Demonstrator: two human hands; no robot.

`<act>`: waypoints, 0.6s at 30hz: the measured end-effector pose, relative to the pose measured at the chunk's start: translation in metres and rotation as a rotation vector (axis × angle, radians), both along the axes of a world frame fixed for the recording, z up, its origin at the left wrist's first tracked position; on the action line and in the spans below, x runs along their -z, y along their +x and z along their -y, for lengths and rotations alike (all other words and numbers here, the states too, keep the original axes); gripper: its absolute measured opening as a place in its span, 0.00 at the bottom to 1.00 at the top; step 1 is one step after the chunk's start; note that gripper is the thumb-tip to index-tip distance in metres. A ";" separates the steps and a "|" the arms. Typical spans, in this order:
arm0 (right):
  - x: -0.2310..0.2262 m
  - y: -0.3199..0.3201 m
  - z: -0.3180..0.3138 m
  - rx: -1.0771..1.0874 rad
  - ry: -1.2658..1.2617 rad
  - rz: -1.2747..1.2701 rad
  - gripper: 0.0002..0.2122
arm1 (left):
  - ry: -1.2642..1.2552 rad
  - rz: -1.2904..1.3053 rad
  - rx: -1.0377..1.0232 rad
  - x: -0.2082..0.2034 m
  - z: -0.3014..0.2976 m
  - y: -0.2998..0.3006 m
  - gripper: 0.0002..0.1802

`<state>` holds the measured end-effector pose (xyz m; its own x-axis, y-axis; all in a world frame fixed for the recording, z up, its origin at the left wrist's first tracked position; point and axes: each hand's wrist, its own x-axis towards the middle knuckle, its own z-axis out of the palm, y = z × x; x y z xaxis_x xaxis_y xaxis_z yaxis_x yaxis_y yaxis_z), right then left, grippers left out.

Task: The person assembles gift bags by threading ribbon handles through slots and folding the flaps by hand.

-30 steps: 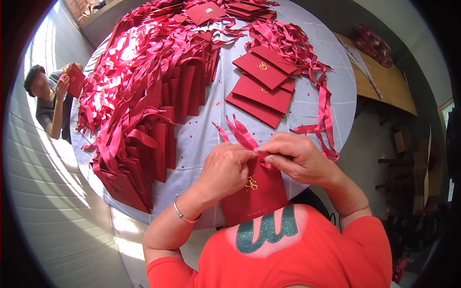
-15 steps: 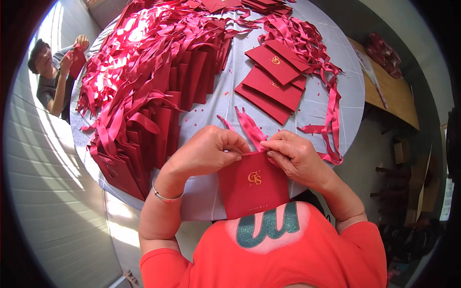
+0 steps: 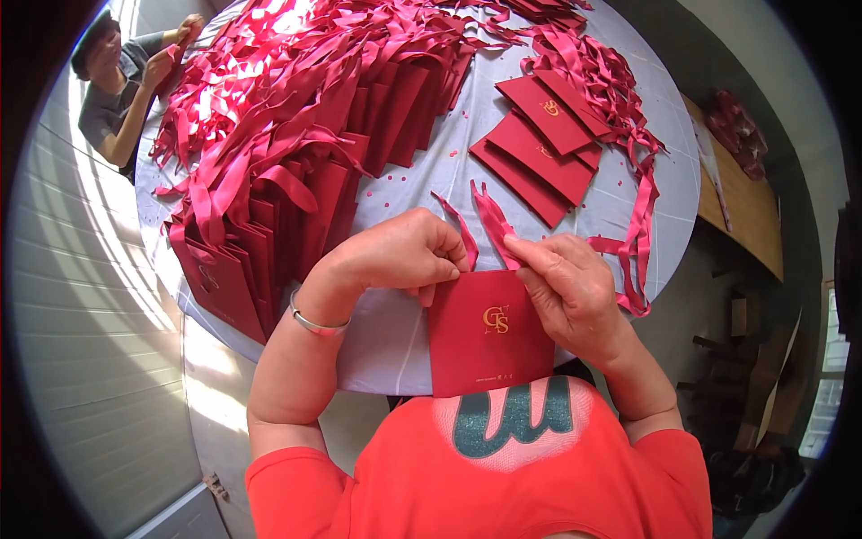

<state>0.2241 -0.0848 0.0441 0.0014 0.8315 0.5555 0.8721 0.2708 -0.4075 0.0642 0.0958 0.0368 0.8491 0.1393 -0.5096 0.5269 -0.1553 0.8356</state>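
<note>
A small red paper bag [image 3: 489, 346] with a gold emblem stands upright at the table's near edge, against my shirt. My left hand [image 3: 404, 256] pinches its top left corner, fingers closed. By the top right corner, my right hand [image 3: 570, 287] grips a pink-red ribbon [image 3: 492, 220] between thumb and forefinger, where it rises from the bag's top. A second ribbon end [image 3: 456, 220] stands up close to my left fingers. Whether the ribbon passes through holes in the bag is hidden.
Many ribboned red bags [image 3: 314, 180] crowd the left of the round, cloth-covered table [image 3: 404, 193]. Flat red bags [image 3: 539, 153] lie stacked at right, beside a heap of loose ribbons [image 3: 597, 81]. Across the table at far left, another person [image 3: 117, 90] works with both hands raised.
My right hand has moved off the bag's top edge and now holds the ribbon. My left hand stays at the left corner. The whole view has shifted slightly.
</note>
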 end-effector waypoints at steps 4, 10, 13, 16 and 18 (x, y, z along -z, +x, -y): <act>0.008 -0.010 -0.002 -0.090 -0.004 -0.171 0.11 | 0.023 0.034 0.032 0.001 -0.001 0.000 0.06; 0.014 -0.019 -0.004 -0.117 -0.049 -0.063 0.09 | 0.029 0.057 0.028 0.003 0.001 0.000 0.07; 0.019 -0.023 -0.007 -0.107 -0.034 -0.007 0.08 | 0.032 0.058 0.018 0.002 0.001 -0.001 0.06; 0.022 -0.024 -0.009 -0.102 -0.005 0.023 0.08 | 0.029 0.068 0.019 0.002 0.001 -0.001 0.06; 0.024 -0.024 -0.010 -0.103 -0.006 0.039 0.08 | 0.025 0.079 0.024 0.002 0.001 -0.001 0.06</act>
